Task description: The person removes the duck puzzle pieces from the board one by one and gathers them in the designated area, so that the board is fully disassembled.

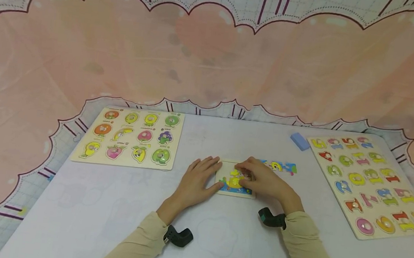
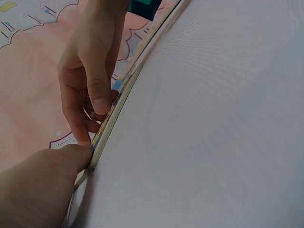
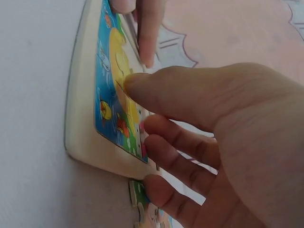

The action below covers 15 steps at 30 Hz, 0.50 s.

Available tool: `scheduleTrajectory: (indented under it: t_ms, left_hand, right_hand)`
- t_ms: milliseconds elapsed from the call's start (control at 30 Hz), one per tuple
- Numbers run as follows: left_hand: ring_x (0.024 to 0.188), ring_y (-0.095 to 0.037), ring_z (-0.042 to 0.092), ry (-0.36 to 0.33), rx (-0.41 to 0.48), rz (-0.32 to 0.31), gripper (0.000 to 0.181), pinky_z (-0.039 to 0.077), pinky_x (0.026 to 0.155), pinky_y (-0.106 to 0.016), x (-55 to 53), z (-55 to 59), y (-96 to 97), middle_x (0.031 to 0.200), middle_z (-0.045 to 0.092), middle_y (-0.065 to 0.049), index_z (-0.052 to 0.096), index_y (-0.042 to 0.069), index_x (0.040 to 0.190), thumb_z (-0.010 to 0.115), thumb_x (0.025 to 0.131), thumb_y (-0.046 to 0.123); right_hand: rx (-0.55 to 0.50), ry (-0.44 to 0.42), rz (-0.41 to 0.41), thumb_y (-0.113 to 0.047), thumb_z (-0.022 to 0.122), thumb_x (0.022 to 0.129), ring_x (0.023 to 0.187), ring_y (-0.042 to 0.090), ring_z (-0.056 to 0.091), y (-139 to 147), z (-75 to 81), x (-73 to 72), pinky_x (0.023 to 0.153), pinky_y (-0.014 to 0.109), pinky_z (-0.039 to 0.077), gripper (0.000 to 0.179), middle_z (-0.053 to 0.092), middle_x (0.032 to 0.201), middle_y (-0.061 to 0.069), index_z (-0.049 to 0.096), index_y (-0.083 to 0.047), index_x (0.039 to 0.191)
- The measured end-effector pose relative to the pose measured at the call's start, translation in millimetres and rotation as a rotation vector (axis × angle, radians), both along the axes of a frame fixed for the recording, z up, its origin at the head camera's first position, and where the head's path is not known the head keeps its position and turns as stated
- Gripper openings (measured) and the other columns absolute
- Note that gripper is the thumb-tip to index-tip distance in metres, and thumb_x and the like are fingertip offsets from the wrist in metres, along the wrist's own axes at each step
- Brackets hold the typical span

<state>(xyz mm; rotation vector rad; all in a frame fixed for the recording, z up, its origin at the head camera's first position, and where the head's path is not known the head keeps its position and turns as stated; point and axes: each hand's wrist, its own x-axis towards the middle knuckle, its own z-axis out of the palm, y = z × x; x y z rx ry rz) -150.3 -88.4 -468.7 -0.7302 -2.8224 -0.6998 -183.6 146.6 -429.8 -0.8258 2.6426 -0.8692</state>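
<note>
A small jigsaw board (image 1: 235, 194) lies on the table, its picture of a yellow duck (image 3: 118, 47) on blue water partly filled in above a bare pale upper area. My left hand (image 1: 197, 181) rests at the board's left side, fingers extended, thumb on its lower left edge. Over the picture, my right hand (image 1: 264, 180) holds a yellow jigsaw piece between bent thumb and index finger. In the right wrist view the thumb (image 3: 161, 92) touches the yellow part; the index fingertip is hidden there. Loose jigsaw pieces (image 1: 283, 167) lie just beyond the right hand.
A fruit puzzle board (image 1: 151, 163) lies at the back left. On the right is a number puzzle board (image 1: 347, 213), with a blue block (image 1: 299, 141) by its far left corner. The white table (image 1: 105, 215) ends at a patterned peach cloth (image 1: 130, 60).
</note>
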Motion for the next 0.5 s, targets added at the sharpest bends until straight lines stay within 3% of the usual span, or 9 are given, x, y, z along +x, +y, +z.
scheduleTrajectory:
  t_ms: [200, 500]
  left_hand:
    - [0.140, -0.023, 0.035, 0.005, 0.008, -0.002, 0.059, 0.023, 0.116, -0.049, 0.1, 0.1, -0.3, 0.148, 0.043, -0.004, 0.049, 0.013, 0.138, 0.061, 0.088, 0.042]
    - [0.140, -0.022, 0.034, 0.005, 0.004, -0.002, 0.060, 0.022, 0.116, -0.048, -0.7, -1.7, 0.3, 0.148, 0.043, -0.004, 0.049, 0.013, 0.138, 0.061, 0.088, 0.042]
  right_hand:
    - [0.041, 0.023, 0.014, -0.016, 0.068, 0.085, 0.088, 0.014, 0.047, -4.0, -0.9, 1.5, 0.076, 0.027, 0.042, 0.040, 0.053, 0.098, 0.002, 0.061, -0.007, 0.123]
    - [0.017, 0.009, -0.005, -0.015, 0.070, 0.084, 0.092, 0.015, 0.051, -3.9, 1.9, 3.3, 0.082, 0.031, 0.047, 0.040, 0.054, 0.101, 0.004, 0.058, -0.008, 0.122]
